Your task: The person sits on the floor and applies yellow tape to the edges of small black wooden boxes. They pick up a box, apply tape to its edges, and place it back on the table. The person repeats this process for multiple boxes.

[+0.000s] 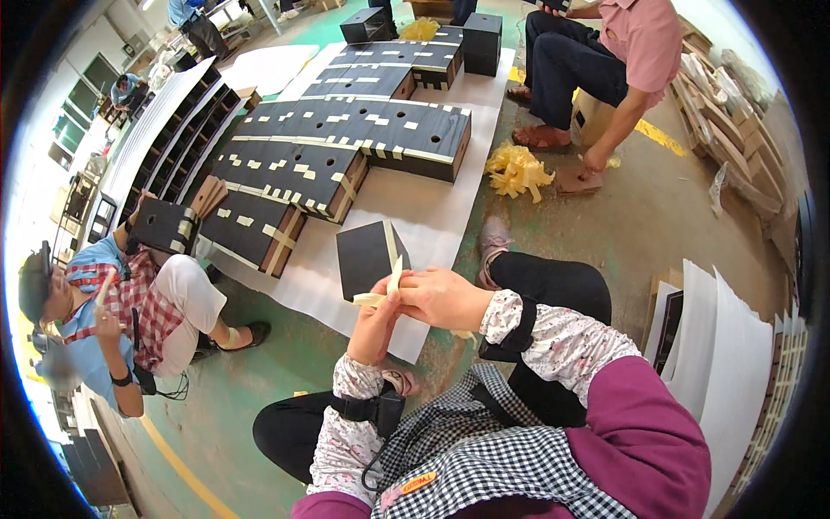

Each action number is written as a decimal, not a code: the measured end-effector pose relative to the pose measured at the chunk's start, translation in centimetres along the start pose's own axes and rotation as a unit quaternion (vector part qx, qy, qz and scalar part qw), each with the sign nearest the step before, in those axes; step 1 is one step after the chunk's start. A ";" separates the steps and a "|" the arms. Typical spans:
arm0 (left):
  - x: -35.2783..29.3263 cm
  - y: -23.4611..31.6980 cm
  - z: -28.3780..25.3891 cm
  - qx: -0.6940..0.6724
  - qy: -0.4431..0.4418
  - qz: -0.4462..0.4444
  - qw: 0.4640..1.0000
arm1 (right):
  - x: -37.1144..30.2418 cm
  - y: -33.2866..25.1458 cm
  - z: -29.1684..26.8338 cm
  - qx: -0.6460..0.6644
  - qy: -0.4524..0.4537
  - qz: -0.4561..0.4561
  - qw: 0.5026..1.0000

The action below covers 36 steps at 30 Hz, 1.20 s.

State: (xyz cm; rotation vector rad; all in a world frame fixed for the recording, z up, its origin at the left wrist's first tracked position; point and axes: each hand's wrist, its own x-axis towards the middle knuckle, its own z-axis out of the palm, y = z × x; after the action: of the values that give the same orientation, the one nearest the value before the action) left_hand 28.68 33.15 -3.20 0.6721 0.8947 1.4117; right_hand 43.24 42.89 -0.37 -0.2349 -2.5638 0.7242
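My left hand (373, 333) and my right hand (445, 297) meet in front of me with fingers closed. A strip of cream masking tape (396, 275) is pinched between them. One loose end sticks up and another pokes out to the left of my left fingers. Just beyond my hands a black box (359, 259) sits on the white sheet, with tape along its right edge. It stands apart from the long rows of black boxes (328, 125), which carry many short tape pieces and round holes. My fingertips partly hide one another.
White sheeting (424, 216) covers the floor under the boxes. A heap of yellowish tape scraps (517, 169) lies to the right. A seated person in a pink shirt (644, 43) handles a small wooden piece. On the left, another person (130, 294) holds a black box. White sheets (722, 346) stand at right.
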 end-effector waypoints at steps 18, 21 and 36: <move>0.8 1.4 1.5 -0.005 0.255 0.123 0.959 | 0.0 5.3 -2.7 0.509 0.178 0.260 0.801; 0.4 1.0 2.0 0.137 0.217 0.124 0.959 | 0.2 3.9 -1.1 0.508 0.059 0.189 0.838; 1.4 0.1 2.4 0.117 0.235 0.155 0.952 | 0.3 3.2 -0.8 0.490 0.086 0.287 0.819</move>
State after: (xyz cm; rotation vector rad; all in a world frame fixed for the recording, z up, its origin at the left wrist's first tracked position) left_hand 30.52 34.80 -2.02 0.6849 1.3941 1.8058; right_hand 43.43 46.03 -1.35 -0.6772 -1.6184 2.0063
